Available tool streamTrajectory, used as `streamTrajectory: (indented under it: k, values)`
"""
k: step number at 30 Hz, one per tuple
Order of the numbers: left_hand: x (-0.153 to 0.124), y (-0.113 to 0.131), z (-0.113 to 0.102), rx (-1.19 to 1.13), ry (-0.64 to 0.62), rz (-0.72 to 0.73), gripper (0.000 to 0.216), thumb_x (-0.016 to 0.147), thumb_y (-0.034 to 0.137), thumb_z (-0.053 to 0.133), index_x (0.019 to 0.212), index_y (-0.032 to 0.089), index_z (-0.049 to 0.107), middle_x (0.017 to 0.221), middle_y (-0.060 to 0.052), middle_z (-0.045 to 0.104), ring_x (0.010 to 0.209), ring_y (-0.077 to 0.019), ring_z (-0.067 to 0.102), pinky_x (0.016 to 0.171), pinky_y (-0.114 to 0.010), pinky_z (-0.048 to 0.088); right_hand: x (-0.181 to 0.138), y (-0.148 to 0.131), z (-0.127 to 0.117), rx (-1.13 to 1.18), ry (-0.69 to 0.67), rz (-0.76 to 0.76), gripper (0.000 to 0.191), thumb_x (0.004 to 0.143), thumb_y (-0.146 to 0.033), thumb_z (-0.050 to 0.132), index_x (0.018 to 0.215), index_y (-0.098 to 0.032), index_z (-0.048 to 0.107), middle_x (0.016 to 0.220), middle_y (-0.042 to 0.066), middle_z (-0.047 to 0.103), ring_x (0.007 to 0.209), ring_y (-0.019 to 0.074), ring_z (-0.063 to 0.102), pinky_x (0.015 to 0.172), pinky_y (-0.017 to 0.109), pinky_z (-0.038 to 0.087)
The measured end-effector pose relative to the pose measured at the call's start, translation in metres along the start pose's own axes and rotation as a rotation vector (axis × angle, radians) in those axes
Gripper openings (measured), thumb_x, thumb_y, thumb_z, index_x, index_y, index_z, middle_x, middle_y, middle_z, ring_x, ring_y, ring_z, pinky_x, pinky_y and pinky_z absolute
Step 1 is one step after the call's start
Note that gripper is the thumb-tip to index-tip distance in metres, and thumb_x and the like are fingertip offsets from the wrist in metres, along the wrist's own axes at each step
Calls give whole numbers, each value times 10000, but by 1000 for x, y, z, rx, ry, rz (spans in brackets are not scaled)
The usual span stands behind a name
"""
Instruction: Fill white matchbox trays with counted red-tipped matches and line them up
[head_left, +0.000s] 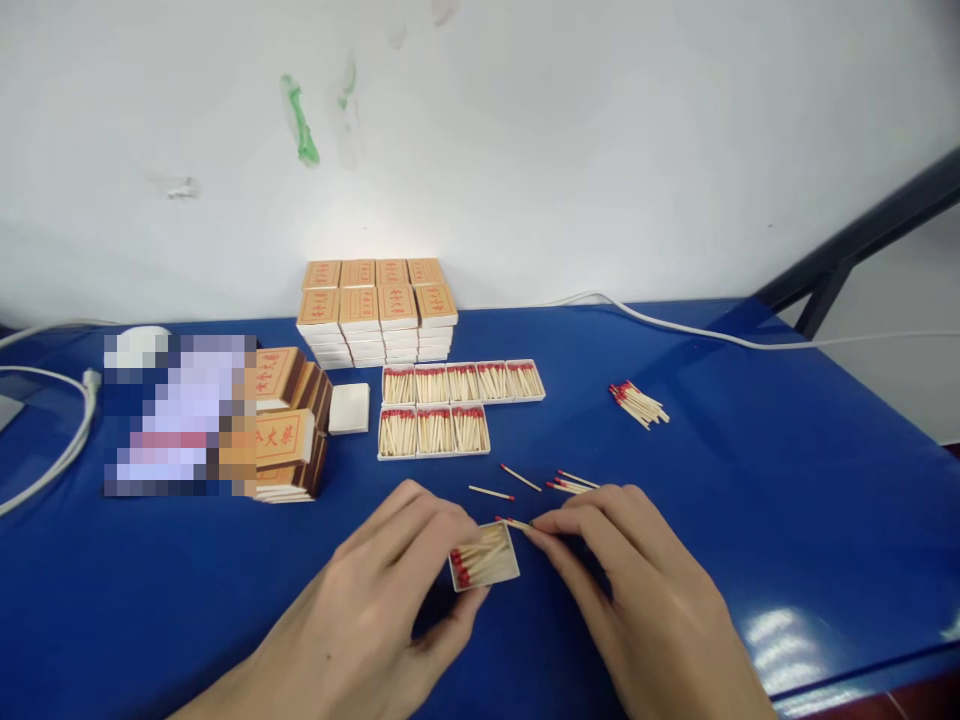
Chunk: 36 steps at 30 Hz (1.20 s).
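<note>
My left hand (397,580) grips a small white matchbox tray (512,572) between thumb and fingers. Red-headed matches (472,562) lie inside it, filling only part of the tray. At the tray's far right corner, my right hand (630,590) pinches a few matches (517,524), their red heads pointing left over the rim. Two single matches (520,478) and a small group of loose ones (574,482) lie on the table just beyond my hands. Farther back stand two rows of matchbox trays (433,432) packed with upright-looking matches.
Stacked orange-labelled matchboxes (375,310) stand against the wall. More matchboxes (281,430) are piled at left, beside a white tray-sized block (349,409) and a blurred-out object (180,410). A match pile (639,404) lies right on the blue table (787,480); a white cable (675,325) runs behind.
</note>
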<state>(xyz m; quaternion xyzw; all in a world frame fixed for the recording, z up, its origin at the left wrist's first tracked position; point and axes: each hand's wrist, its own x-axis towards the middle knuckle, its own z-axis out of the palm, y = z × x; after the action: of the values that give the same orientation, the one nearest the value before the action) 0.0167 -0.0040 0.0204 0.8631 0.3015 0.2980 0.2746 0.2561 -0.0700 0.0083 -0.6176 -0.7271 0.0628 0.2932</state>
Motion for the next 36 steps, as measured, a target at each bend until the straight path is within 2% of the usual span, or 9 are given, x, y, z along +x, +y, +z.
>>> streamTrajectory:
  k: [3,6,9,13,19,22,26,32,36]
  values:
    - [-1,0,-1,4,-16,46,277,1075,43,688,1263,244,657,1137,-32,771,1044,-189,744,916,-315,671,0,0,-1,-48,-11,-72,180,1169,-129,564,1105,-217,707,1045,71,734,969,233,680,877,397,599]
    - [-1,-2,-1,4,-20,53,212,1088,51,683,1184,239,660,1166,-43,772,1044,-189,752,899,-313,673,-1,3,-2,-74,-5,-58,171,1172,-131,563,1121,-228,694,1071,72,733,1008,242,675,888,400,588]
    - [0,-6,-1,13,-7,38,190,1094,61,691,1158,238,671,1186,-39,769,1039,-181,754,896,-310,670,1,12,-7,-113,66,2,117,1183,-207,591,1142,-247,693,1100,71,729,1046,251,679,912,407,582]
    - [-1,-7,-2,32,-32,46,211,1116,74,668,1253,235,676,1220,-47,760,1072,-189,741,914,-318,667,8,27,-18,-187,155,5,107,1178,-295,631,1126,-246,710,1067,59,731,1001,249,685,901,408,571]
    - [0,-9,-4,8,-24,23,244,1106,83,712,1278,243,647,1212,-34,763,1120,-188,725,971,-315,656,10,43,-20,-119,56,1,191,1171,-416,648,1232,-256,733,1181,73,728,1123,264,701,942,406,587]
    - [2,-10,-4,-10,-50,15,271,1096,98,729,1298,256,643,1195,-34,766,1096,-200,727,929,-320,665,9,45,-18,-111,25,29,225,1177,-457,627,1235,-268,736,1191,74,727,1132,269,702,933,413,596]
    - [4,-10,-5,17,-50,-7,282,1079,136,759,1299,272,645,1170,-26,764,1053,-211,731,892,-328,663,12,43,-23,-114,-33,0,271,1205,-424,562,1095,-244,731,1088,73,731,1009,250,701,851,397,600]
    - [7,-8,-8,9,-51,-52,395,1035,104,791,1345,301,646,1151,3,741,1044,-188,735,892,-298,644,12,45,-31,-282,-156,-259,350,1228,-244,446,1099,-204,769,1034,97,747,918,259,652,792,409,569]
    - [6,-6,-9,28,-10,-83,430,990,90,816,1323,308,651,1114,26,738,1006,-167,753,856,-267,634,13,44,-27,-314,-111,-238,326,1227,-255,462,1041,-190,720,980,105,697,878,262,619,769,412,543]
